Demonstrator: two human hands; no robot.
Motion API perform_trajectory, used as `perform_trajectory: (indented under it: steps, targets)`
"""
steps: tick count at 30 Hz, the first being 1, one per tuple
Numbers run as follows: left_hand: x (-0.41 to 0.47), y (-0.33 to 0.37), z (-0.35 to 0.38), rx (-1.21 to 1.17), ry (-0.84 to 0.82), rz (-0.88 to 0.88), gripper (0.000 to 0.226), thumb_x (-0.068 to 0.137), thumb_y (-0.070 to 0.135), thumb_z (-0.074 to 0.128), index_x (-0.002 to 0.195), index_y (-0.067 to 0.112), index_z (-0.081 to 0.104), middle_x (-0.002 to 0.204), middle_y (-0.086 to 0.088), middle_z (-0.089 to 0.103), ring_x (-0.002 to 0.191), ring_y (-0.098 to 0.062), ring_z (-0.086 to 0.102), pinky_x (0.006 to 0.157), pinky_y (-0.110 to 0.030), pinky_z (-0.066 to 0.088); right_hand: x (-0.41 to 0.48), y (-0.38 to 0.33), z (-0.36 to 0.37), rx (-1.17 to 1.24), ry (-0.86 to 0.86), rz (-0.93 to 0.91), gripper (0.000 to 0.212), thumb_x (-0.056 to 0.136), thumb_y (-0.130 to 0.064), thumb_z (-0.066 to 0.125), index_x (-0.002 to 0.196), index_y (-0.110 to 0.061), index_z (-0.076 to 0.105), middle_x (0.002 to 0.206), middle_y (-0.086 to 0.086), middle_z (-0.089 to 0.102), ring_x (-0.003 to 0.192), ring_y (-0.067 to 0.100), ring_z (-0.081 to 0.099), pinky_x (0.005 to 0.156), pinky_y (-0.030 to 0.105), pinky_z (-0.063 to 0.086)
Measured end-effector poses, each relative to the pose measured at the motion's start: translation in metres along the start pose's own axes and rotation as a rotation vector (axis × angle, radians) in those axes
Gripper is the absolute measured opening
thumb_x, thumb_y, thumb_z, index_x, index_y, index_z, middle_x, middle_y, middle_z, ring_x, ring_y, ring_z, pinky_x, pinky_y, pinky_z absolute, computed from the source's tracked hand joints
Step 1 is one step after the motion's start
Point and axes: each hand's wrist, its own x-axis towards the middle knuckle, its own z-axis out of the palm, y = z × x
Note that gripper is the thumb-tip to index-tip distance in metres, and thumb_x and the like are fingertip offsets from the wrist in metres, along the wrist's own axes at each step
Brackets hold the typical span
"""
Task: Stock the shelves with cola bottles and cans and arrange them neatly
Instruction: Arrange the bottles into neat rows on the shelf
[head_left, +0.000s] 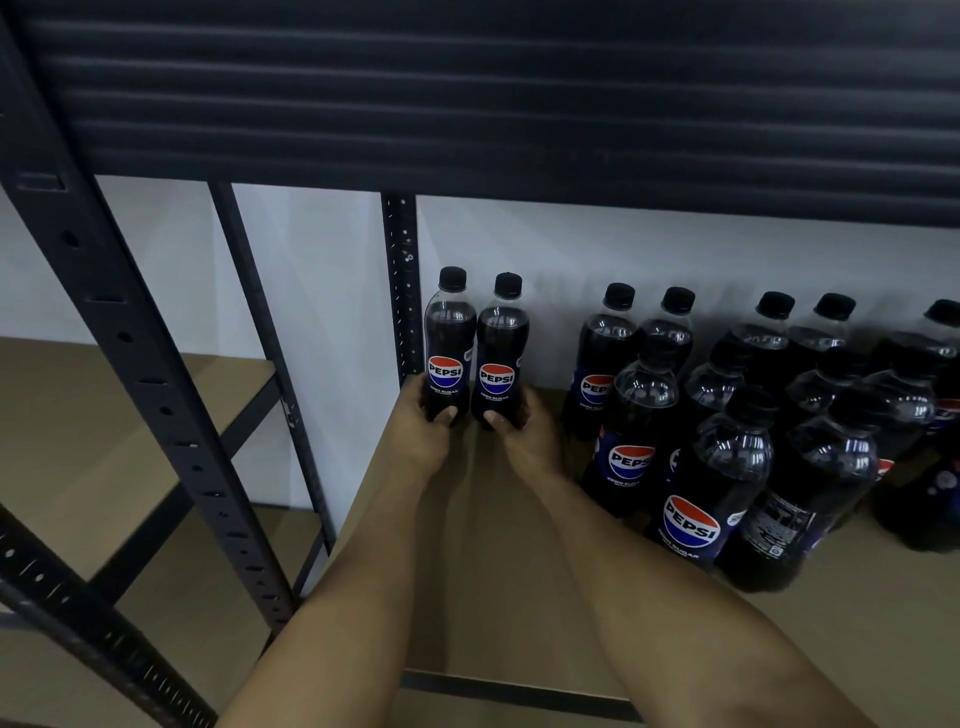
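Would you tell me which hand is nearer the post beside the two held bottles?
Left. The left hand grips a bottle right beside the post; the right hand grips the next bottle, farther right.

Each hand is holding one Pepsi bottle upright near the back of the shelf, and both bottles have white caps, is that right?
Not quite: the caps are black, not white, as the head view shows. The rest holds: the left hand holds the left Pepsi bottle and the right hand the right Pepsi bottle, both upright near the back of the shelf.
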Motion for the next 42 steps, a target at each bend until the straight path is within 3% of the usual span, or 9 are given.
perform_trajectory:
  steps: [8,13,18,25,28,31,34,36,42]
  targets:
    - [-0.007,-0.007,-0.007,0.157,-0.054,0.122,0.061,0.078,0.023,0.063,0.133,0.042,0.043,0.129,0.015,0.059,0.122,-0.007,0.057,0.104,-0.045,0.050,-0.004,-0.001,-0.002,-0.080,0.022,0.018,0.059,0.085,-0.029,0.079,0.137,-0.025,0.054,0.131,-0.001,0.066,0.124,0.019,0.060,0.104,0.044,0.049]
    - [-0.044,-0.002,-0.017,0.761,-0.088,0.023,0.068,0.094,0.032,0.053,0.156,0.022,0.026,0.165,-0.003,0.023,0.152,-0.023,0.019,0.123,-0.053,0.009,-0.033,-0.005,-0.012,-0.564,-0.003,-0.079,0.082,0.087,-0.054,0.069,0.154,-0.024,0.034,0.153,0.005,0.045,0.140,0.026,0.042,0.113,0.046,0.038]
    - [-0.092,-0.004,-0.028,0.977,-0.153,0.061,0.060,0.102,0.048,0.028,0.156,0.022,0.030,0.167,-0.005,0.017,0.155,-0.026,0.004,0.123,-0.053,0.005,-0.071,-0.005,-0.022,-0.993,-0.226,-0.101,0.070,0.100,-0.060,0.038,0.157,-0.020,0.030,0.166,0.006,0.024,0.153,0.025,0.016,0.123,0.044,0.016]
    - [-0.127,0.005,-0.040,1.068,-0.284,0.171,0.066,0.102,0.052,0.015,0.160,0.020,0.016,0.168,-0.009,0.005,0.154,-0.032,-0.005,0.124,-0.049,0.002,-0.147,-0.018,-0.053,-1.002,-0.240,-0.145,0.070,0.097,-0.062,0.022,0.154,-0.026,0.038,0.165,-0.001,0.028,0.154,0.017,0.016,0.125,0.037,0.010]
    - [-0.130,0.007,-0.039,1.072,-0.301,0.187,0.065,0.102,0.050,0.017,0.159,0.019,0.020,0.167,-0.012,0.009,0.154,-0.035,-0.001,0.124,-0.050,0.003,-0.173,-0.021,-0.073,-0.875,-0.178,-0.105,0.054,0.100,-0.049,0.049,0.148,-0.026,0.049,0.156,-0.003,0.043,0.145,0.018,0.037,0.120,0.034,0.029]
    - [-0.133,0.005,-0.038,1.018,-0.329,0.256,0.060,0.104,0.047,0.024,0.155,0.017,0.030,0.165,-0.013,0.018,0.153,-0.036,0.007,0.124,-0.049,0.006,-0.200,-0.023,-0.101,-0.632,0.095,-0.126,0.032,0.094,-0.027,0.068,0.125,-0.022,0.069,0.121,-0.004,0.068,0.105,0.010,0.066,0.093,0.023,0.052]
    - [-0.138,0.001,-0.035,0.889,-0.344,0.316,0.051,0.103,0.043,0.038,0.148,0.020,0.044,0.159,-0.007,0.033,0.151,-0.032,0.017,0.125,-0.044,0.010,-0.227,-0.024,-0.138,-0.450,0.499,-0.073,0.020,0.092,-0.014,0.071,0.111,-0.022,0.073,0.097,-0.009,0.072,0.082,-0.001,0.065,0.079,0.014,0.052]
    - [-0.140,0.000,-0.034,0.738,-0.355,0.300,0.044,0.100,0.040,0.051,0.140,0.022,0.055,0.151,-0.002,0.045,0.145,-0.028,0.029,0.123,-0.041,0.018,-0.232,-0.024,-0.161,-0.323,0.672,-0.012,0.022,0.092,-0.014,0.071,0.112,-0.024,0.069,0.093,-0.007,0.070,0.080,0.001,0.064,0.078,0.022,0.055]
    - [-0.161,0.036,0.010,0.133,-0.389,0.095,0.032,0.091,0.030,0.072,0.123,0.031,0.064,0.126,0.014,0.063,0.119,-0.003,0.058,0.105,-0.029,0.045,-0.209,-0.022,-0.216,-0.209,0.635,0.030,0.037,0.085,-0.028,0.080,0.118,-0.023,0.062,0.105,-0.005,0.063,0.090,0.005,0.062,0.083,0.025,0.052]
